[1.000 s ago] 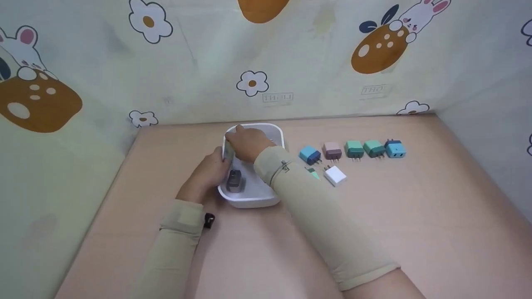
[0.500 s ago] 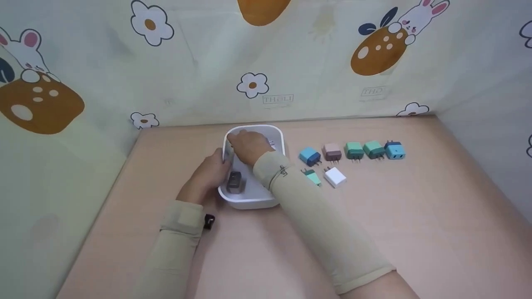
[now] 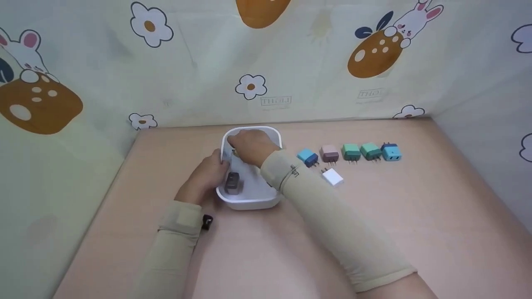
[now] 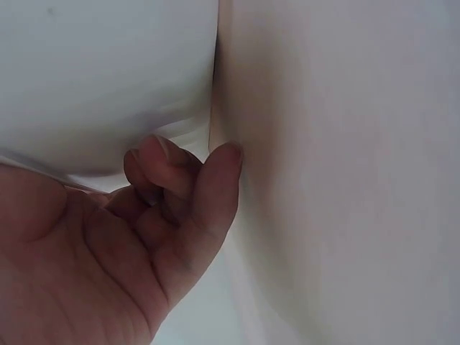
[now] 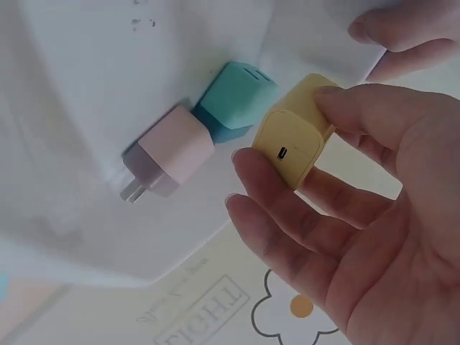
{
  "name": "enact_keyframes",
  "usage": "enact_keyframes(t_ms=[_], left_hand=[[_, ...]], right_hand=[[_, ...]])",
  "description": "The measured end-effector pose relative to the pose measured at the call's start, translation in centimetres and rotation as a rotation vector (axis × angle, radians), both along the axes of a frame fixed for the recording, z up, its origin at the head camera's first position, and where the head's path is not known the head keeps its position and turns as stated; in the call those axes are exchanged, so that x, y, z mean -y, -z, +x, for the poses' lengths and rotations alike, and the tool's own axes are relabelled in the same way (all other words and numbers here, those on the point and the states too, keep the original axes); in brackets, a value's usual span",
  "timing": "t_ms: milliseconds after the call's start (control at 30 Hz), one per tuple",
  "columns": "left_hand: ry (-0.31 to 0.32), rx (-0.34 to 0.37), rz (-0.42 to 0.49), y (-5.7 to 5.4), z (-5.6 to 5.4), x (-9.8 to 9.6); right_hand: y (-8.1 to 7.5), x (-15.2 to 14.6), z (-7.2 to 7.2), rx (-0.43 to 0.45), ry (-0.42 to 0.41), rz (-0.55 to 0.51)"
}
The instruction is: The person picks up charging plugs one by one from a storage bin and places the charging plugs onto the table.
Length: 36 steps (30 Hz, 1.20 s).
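A white plastic bin [image 3: 249,204] stands on the table. My left hand [image 3: 211,173] grips its left wall, the thumb at the rim and fingers curled against the outside in the left wrist view. Inside the bin my right hand [image 3: 252,146] pinches a yellow USB wall charger [image 5: 295,140] between thumb and fingers, its port face showing in the right wrist view. Beside it in the bin lie a pink charger [image 5: 176,147], prongs out, and a green charger [image 5: 237,97]. A dark grey charger [image 3: 232,182] sits at the bin's near left corner.
Right of the bin runs a row of chargers: blue [image 3: 307,157], pink [image 3: 329,153], two green [image 3: 351,152] and another blue [image 3: 391,152]. A white charger [image 3: 332,177] lies nearer, next to the right sleeve [image 3: 332,224]. A patterned cloth wall [image 3: 199,91] rises behind the table.
My right forearm has swung slightly right, and its sleeve now covers the light green charger beside the white one. My right hand has shifted a little within the bin. My left hand keeps its grip.
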State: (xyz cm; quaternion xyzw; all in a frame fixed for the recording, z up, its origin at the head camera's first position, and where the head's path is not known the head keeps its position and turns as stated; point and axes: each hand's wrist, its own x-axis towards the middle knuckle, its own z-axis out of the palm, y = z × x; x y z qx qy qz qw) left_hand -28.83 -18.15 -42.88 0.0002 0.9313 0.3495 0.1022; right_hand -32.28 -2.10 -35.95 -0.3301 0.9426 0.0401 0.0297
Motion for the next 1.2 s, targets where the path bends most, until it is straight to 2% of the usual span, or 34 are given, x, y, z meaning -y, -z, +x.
enact_keyframes(t_ms=[233,500,833,1033,1200], left_hand=[[0.001,0.039,0.06,-0.3,0.2,0.1],[-0.018,0.066,0.07,-0.4,0.2,0.0],[-0.034,0.098,0.071,-0.3,0.1,0.0],[-0.039,0.094,0.07,-0.3,0.2,0.0],[-0.032,0.071,0.058,-0.2,0.2,-0.1]], right_hand=[[-0.5,-1.6,0.5,-0.016,0.022,0.001],[-0.5,-3.7,1.9,0.055,0.022,-0.147],[-0.2,-5.9,4.1,0.053,0.048,-0.346],[0.0,-6.6,4.7,0.027,0.061,-0.383],[0.4,-7.5,5.0,0.001,0.041,-0.402]])
